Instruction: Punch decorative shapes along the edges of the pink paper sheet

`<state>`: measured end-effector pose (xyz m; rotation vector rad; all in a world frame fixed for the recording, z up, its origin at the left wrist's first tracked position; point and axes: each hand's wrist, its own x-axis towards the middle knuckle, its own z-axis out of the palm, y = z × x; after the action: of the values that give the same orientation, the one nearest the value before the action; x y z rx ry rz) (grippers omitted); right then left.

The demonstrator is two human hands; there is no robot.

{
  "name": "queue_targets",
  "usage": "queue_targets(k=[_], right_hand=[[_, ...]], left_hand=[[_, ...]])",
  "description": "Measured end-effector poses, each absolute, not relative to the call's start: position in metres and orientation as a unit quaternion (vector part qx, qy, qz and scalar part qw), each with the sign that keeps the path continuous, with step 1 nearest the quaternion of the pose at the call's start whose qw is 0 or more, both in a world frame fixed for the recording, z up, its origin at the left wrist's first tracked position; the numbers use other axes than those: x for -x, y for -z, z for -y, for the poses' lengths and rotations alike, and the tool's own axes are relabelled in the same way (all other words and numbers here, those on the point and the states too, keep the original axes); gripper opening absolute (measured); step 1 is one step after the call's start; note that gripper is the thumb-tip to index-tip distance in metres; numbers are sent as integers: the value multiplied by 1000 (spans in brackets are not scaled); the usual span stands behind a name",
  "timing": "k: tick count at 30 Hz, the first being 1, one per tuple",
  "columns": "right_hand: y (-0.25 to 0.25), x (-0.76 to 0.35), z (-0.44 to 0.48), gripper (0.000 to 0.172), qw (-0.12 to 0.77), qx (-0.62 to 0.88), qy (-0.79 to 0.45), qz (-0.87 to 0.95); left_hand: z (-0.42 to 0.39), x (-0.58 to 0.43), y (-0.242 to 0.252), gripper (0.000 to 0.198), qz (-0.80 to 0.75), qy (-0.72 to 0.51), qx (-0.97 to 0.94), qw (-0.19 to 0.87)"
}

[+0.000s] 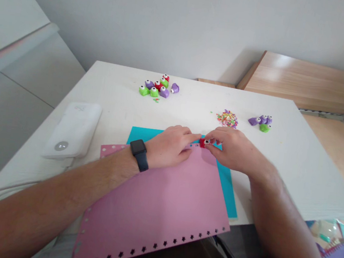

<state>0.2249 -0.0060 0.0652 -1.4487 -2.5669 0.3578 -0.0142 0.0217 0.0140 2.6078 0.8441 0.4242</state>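
A pink sheet (163,199) with punched shapes along its edges lies over a blue sheet (229,190); its lower edge hangs past the table front. At its top edge is a small red punch (202,142) with a googly eye, and my right hand (231,146) is closed on it, thumb below and fingers above. My left hand (173,146), below a dark watch, rests on the pink sheet with its index finger stretched out to the punch's left side, other fingers bent and apart. Small punched holes show between my hands.
Several green, purple and red punches (154,92) stand at the back of the white table (113,96). Right of them are a confetti pile (228,118) and more punches (254,121). A white device (77,130) with a cable lies left.
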Motion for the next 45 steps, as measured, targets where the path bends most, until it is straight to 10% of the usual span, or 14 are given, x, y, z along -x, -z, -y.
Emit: queue_targets(k=[45], right_hand=[[-69,-230,8,20,71,518,-116,845]], left_hand=[[-17,13,-21,48,-297,-154,-928,166]])
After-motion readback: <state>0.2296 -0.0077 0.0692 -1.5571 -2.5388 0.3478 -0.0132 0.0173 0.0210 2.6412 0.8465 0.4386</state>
